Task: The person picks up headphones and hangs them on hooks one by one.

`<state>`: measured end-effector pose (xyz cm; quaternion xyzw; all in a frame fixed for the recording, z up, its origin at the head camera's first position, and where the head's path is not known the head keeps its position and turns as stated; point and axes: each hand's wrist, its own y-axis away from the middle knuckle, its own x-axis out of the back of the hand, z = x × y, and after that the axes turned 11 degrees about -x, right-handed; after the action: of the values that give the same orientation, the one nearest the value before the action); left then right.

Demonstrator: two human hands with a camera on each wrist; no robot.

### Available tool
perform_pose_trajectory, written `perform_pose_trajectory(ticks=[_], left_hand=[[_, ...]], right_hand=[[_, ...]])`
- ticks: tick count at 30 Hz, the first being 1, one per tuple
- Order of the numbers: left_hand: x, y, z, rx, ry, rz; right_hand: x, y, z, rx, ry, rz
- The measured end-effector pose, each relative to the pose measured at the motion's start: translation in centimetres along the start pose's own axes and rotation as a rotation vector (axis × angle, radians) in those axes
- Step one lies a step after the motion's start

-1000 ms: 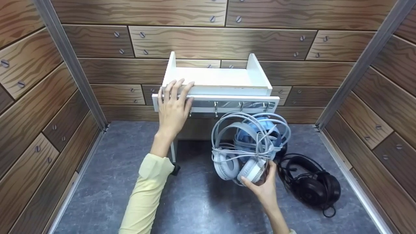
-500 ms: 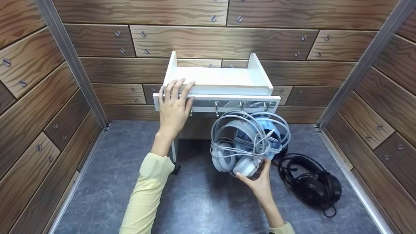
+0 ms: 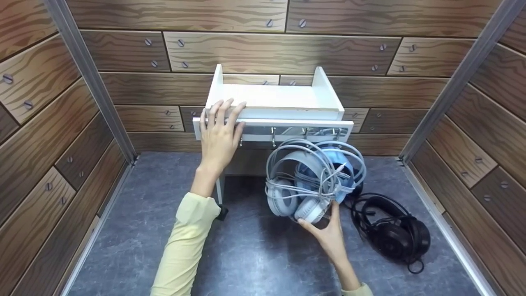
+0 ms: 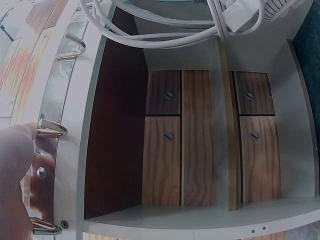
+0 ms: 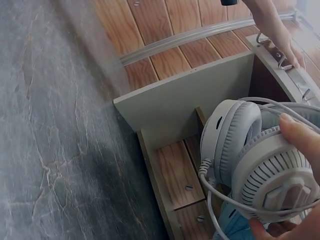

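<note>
White headphones [image 3: 311, 210] with looped pale cable are in my right hand [image 3: 333, 242], which grips one ear cup between thumb and fingers. In the right wrist view, thumb and fingers lie on the slotted outer side of that cup [image 5: 272, 170]. Directly behind are blue headphones [image 3: 340, 162], partly hidden by the white pair and its cable. Both pairs are below the right-hand hooks of a white rack [image 3: 267, 98]. My left hand [image 3: 218, 142] rests over the rack's front rail at the left end, fingers spread across the top edge.
Black headphones [image 3: 396, 240] with their cable lie on the grey floor to the right. Metal hooks [image 4: 51, 127] line the rack's front rail. Beneath it, an upright divider [image 4: 227, 125] stands inside the rack. Wood-patterned walls [image 3: 283, 53] enclose the space on three sides.
My right hand has shifted slightly up and left with the white headphones, mostly in the first half second. The left hand and the black headphones stay in place.
</note>
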<state>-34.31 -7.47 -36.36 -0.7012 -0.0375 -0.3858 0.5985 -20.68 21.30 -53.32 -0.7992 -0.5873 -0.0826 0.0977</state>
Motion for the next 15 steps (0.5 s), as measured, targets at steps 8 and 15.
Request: perform_pose_trajectory(ticks=[8, 15], left_hand=[[0.0, 0.0, 0.0, -0.002, 0.003, -0.008], [0.0, 0.0, -0.1, 0.0, 0.007, 0.0]], right_hand=[[0.7, 1.1, -0.9, 0.041, -0.146, -0.04], [2.1, 2.3, -2.7, 0.098, -0.131, 0.007]])
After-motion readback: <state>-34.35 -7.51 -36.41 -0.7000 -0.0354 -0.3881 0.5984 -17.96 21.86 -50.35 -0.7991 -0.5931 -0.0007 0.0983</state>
